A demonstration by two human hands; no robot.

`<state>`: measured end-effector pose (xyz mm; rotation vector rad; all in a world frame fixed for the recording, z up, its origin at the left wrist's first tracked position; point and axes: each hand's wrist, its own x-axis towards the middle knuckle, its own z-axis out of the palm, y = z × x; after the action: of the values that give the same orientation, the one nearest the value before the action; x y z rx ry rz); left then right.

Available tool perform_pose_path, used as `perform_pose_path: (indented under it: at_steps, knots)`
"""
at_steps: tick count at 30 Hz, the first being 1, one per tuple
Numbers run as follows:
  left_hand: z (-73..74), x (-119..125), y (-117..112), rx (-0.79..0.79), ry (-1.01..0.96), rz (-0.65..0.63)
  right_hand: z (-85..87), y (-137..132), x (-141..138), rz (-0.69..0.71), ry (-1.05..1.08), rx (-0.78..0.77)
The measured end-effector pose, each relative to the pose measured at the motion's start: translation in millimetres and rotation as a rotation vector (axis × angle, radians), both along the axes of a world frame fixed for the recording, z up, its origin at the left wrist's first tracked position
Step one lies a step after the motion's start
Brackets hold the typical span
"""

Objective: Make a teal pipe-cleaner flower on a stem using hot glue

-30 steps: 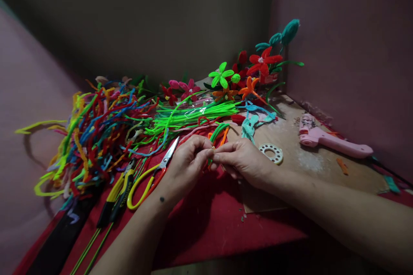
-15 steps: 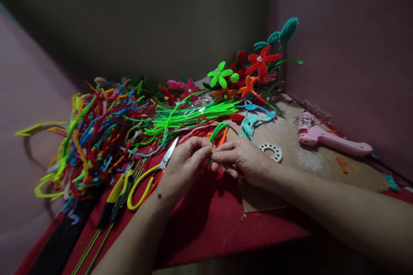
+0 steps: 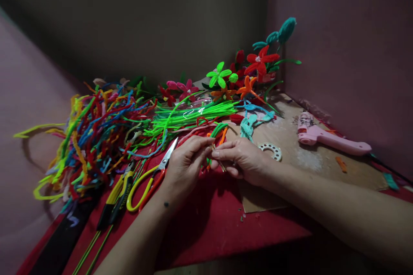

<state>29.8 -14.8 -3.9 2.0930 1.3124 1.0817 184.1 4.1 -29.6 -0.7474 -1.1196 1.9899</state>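
Both hands meet over the red cloth (image 3: 209, 219) at the table's middle. My left hand (image 3: 185, 164) pinches its fingertips together on a small pipe-cleaner piece (image 3: 215, 151), thin and pale with green and orange ends. My right hand (image 3: 243, 157) pinches the same piece from the other side, its fingers curled. Yellow-handled scissors (image 3: 151, 176) lie just left of my left hand, blades pointing up and right. A bundle of neon green pipe cleaners (image 3: 193, 114) lies behind the hands.
A tangled heap of coloured pipe cleaners (image 3: 93, 133) fills the left. Finished pipe-cleaner flowers (image 3: 238, 75) stand in the back corner. A pink glue gun (image 3: 329, 137) and a white ring (image 3: 270, 150) lie on a brown board (image 3: 316, 167) at right. Dark tools (image 3: 116, 200) lie near the front left.
The hands have stayed together on the small piece, fingers shifting slightly as they work it. The view has drifted a little.
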Motion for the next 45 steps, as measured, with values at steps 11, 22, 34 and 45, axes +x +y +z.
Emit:
perform_pose_path:
  at_steps: [11, 22, 34, 45]
  knots:
    - [3.0, -0.4, -1.7, -0.012, -0.02, 0.064, 0.2, -0.8, -0.5, 0.017, 0.017, 0.041]
    - [7.6, 0.8, -0.4, -0.272, -0.219, 0.107, -0.5, 0.1, 0.1, 0.016, 0.019, 0.032]
    - [6.3, -5.4, 3.9, -0.673, -0.488, 0.007, -3.4, 0.3, 1.0, 0.054, -0.022, 0.126]
    - [7.0, -1.7, 1.2, -0.495, -0.433, 0.056, -1.1, -0.2, 0.1, 0.029, -0.01, 0.093]
